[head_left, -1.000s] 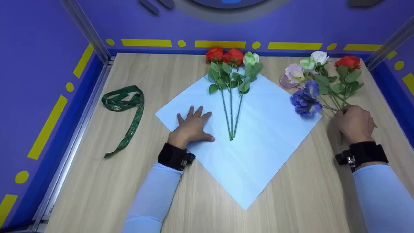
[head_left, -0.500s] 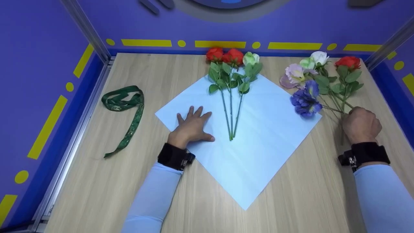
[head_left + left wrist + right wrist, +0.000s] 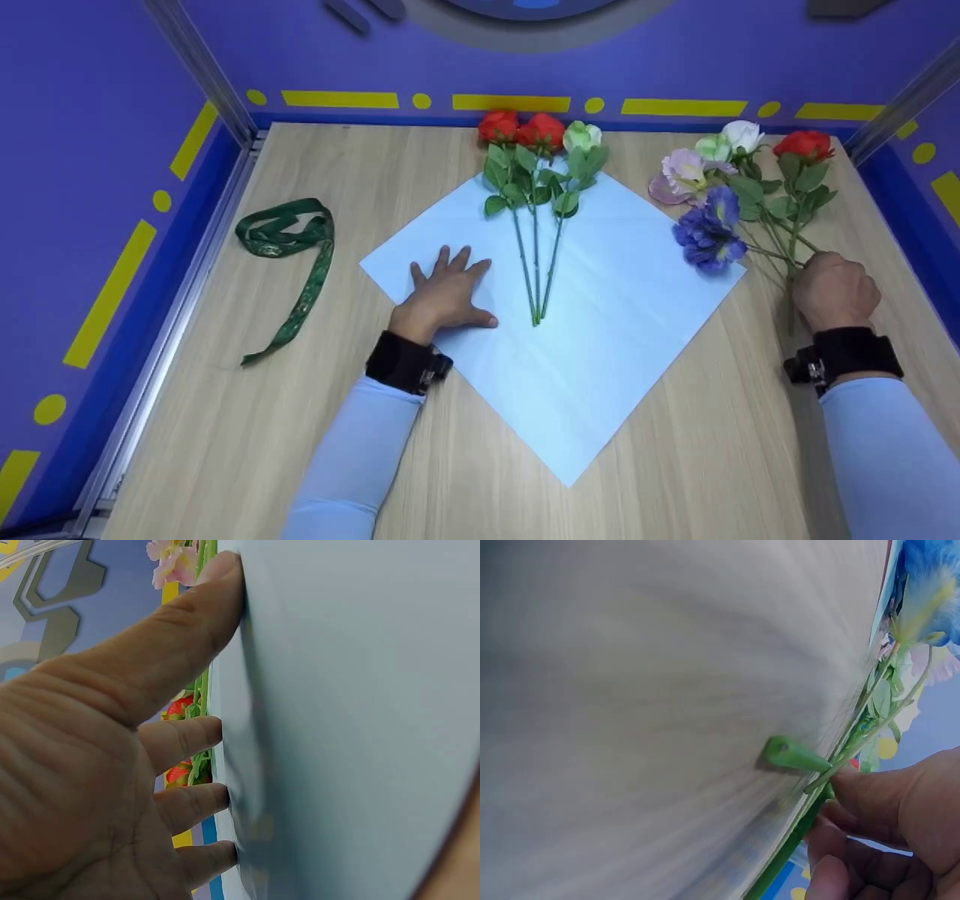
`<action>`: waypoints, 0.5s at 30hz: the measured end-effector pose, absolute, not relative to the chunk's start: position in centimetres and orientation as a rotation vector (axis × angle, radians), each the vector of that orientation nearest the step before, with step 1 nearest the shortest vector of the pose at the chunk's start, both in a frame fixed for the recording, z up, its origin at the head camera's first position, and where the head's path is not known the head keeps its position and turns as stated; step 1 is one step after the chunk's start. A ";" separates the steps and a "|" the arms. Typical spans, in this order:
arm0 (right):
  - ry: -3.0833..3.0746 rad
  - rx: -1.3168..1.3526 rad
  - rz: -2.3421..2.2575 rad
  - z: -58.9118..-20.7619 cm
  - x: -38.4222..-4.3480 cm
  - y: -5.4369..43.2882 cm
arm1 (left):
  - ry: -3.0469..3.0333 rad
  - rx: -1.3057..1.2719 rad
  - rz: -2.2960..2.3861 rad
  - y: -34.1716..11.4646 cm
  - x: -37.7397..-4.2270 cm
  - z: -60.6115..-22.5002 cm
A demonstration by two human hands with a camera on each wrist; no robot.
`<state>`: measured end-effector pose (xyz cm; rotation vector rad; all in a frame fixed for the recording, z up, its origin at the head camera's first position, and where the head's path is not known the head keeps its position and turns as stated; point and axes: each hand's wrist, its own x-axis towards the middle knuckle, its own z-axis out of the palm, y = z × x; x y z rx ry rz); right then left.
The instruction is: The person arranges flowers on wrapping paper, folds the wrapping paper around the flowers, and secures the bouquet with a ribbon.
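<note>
My left hand (image 3: 442, 296) rests spread on the left part of a pale blue square wrapping sheet (image 3: 600, 315); in the left wrist view its fingertips touch the sheet. Two red roses (image 3: 540, 132) and a pale green rose (image 3: 582, 136) lie on the sheet, their stems meeting near its middle. At the right, my right hand (image 3: 836, 292) pinches a flower stem between thumb and fingers (image 3: 877, 799); I cannot tell which bloom it belongs to. Around it lie a red rose (image 3: 804, 145), a white rose (image 3: 742, 136), a pink-lilac flower (image 3: 682, 171) and a purple-blue flower (image 3: 710, 231).
A loosely coiled green ribbon (image 3: 289, 244) lies on the left of the wooden table (image 3: 300, 442). Blue panels with yellow marks (image 3: 341, 99) enclose the table at the back and sides. The purple-blue flower overlaps the sheet's right corner.
My right hand has shifted slightly to the right along the stems. The red rose at the right has moved a little left, and the white rose slightly nearer. My left hand has stayed put.
</note>
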<state>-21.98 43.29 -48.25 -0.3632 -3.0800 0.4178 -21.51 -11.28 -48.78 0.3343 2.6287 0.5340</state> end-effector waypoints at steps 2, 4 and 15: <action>-3.090 -0.364 0.420 -48.3 -22.1 43.3 | 2.627 0.334 0.535 -11.3 -21.5 -48.8; -3.100 -0.365 0.428 -48.3 -22.2 43.3 | 2.627 0.336 0.533 -11.3 -21.5 -48.8; -3.084 -0.306 0.441 -48.2 -22.4 42.9 | 2.629 0.331 0.534 -11.3 -21.5 -48.7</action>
